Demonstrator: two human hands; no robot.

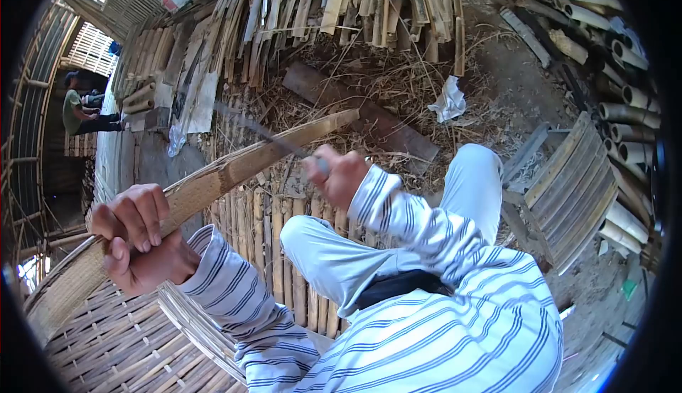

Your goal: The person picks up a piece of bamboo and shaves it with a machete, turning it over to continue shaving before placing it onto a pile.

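Note:
A long split bamboo piece (249, 162) runs slantwise from the lower left up to the centre. My left hand (142, 233) is wrapped round its lower part. In my right hand (337, 176) is the handle of a knife, gripped in closed fingers. The knife's thin blade (259, 128) is blurred and points up and left, crossing over the bamboo's upper part. Whether the blade touches the bamboo I cannot tell.
Split bamboo strips (341, 2) are heaped at the top. A dark board (369, 116) lies among shavings near crumpled white paper (449, 100). Bamboo poles (632, 116) are stacked right, beside a slatted bamboo seat (572, 190). Another person (82, 109) sits far left.

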